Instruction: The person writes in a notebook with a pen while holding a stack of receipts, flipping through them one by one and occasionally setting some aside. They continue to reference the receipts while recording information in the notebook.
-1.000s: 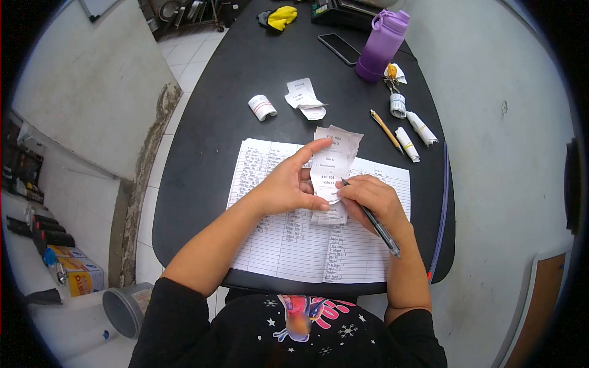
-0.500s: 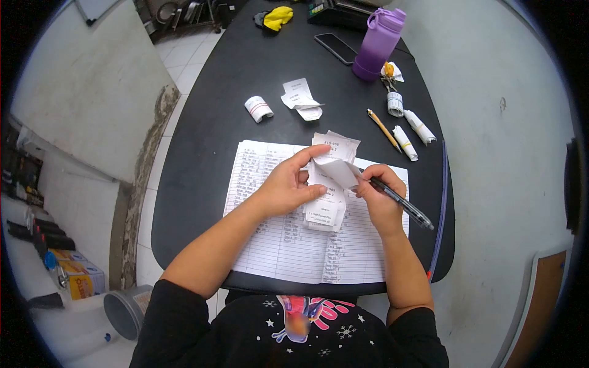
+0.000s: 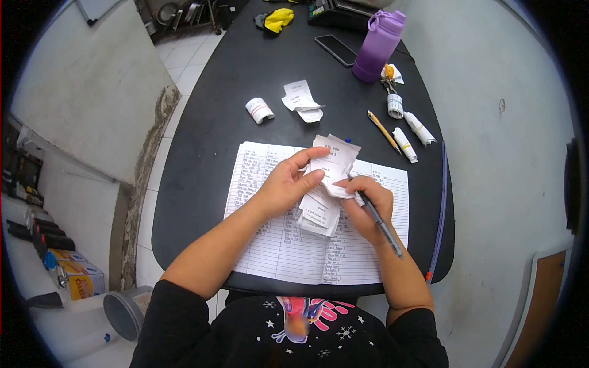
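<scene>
A stack of printed paper slips (image 3: pixel 320 211) is held over an open lined notebook (image 3: pixel 276 257) with handwritten columns. My left hand (image 3: pixel 287 184) grips the slips from the left, thumb on top. At their right side, my right hand (image 3: pixel 370 208) pinches the lower edge of the top slip. A dark pen (image 3: pixel 383 227) also sits in my right hand, its end pointing down and to the right. Beyond the notebook lie loose curled slips (image 3: pixel 302 101) and a rolled slip (image 3: pixel 259 110).
On the black table (image 3: pixel 202 178) are a purple bottle (image 3: pixel 379 46), a phone (image 3: pixel 335 50), a yellow-brown pen (image 3: pixel 383 131), paper rolls (image 3: pixel 405 145), keys (image 3: pixel 388 80) and a yellow-black cloth (image 3: pixel 276 21). A wall (image 3: pixel 491 153) stands at the right.
My right hand has moved slightly down and left, drawing the top slip's edge downward. The pen has swung to a steeper angle. My left hand stays nearly in place.
</scene>
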Available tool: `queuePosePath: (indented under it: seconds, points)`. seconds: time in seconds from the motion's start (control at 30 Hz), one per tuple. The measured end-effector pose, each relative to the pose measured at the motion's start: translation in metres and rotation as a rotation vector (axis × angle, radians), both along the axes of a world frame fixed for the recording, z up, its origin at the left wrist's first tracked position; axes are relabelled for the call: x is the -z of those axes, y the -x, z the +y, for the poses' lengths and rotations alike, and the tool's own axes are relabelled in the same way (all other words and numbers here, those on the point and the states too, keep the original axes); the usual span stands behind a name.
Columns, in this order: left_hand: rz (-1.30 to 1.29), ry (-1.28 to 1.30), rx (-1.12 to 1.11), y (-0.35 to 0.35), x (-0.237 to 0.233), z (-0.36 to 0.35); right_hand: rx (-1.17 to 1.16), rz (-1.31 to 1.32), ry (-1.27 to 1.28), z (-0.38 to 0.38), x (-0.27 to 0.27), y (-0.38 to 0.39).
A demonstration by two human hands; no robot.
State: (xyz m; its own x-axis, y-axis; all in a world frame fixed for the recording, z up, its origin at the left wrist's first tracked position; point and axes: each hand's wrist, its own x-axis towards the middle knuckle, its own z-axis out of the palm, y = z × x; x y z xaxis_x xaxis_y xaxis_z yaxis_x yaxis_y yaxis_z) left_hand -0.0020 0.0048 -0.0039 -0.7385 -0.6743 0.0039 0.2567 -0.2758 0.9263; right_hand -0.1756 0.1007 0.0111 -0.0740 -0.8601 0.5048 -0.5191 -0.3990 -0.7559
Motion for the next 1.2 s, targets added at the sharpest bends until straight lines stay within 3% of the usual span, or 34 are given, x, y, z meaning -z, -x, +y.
queuePosePath:
  seconds: [0.17, 0.27, 0.4, 0.53, 0.63, 0.67, 0.77, 0.87, 0.97, 1.07, 1.2]
  points:
    - [-0.007, 0.041, 0.011, 0.000, -0.003, 0.003, 0.039, -0.506, -0.120, -0.004, 0.006, 0.002]
    - [0.129, -0.046, -0.065, 0.005, -0.001, 0.007, 0.062, -0.538, -0.200, -0.004, 0.003, 0.006]
    - [0.046, -0.040, -0.155, 0.005, 0.004, 0.003, 0.114, -0.576, -0.188, -0.007, 0.006, 0.008]
    - [-0.206, -0.003, -0.117, 0.002, 0.015, -0.006, 0.324, -0.440, -0.008, -0.004, 0.005, 0.011]
    - [-0.250, 0.025, -0.125, 0.002, 0.019, -0.006, 0.190, 0.009, 0.339, -0.007, 0.000, 0.013]
    - [-0.232, 0.051, -0.139, 0.003, 0.020, -0.005, 0.100, 0.113, 0.337, -0.009, 0.001, 0.013]
    - [-0.155, -0.208, -0.121, 0.002, 0.015, -0.005, -0.002, 0.371, 0.277, -0.009, 0.007, 0.004]
    - [-0.050, -0.160, -0.075, -0.002, 0.008, -0.001, -0.074, 0.509, 0.229, -0.009, 0.005, -0.001]
    - [-0.159, -0.014, -0.116, -0.001, 0.010, -0.003, -0.112, 0.559, 0.187, -0.008, 0.005, 0.001]
    - [-0.302, 0.044, -0.161, 0.001, 0.017, -0.004, -0.157, 0.362, 0.143, -0.006, -0.017, 0.009]
    - [-0.431, 0.042, -0.123, -0.001, 0.001, -0.002, -0.034, -0.189, 0.065, 0.000, -0.025, 0.062]
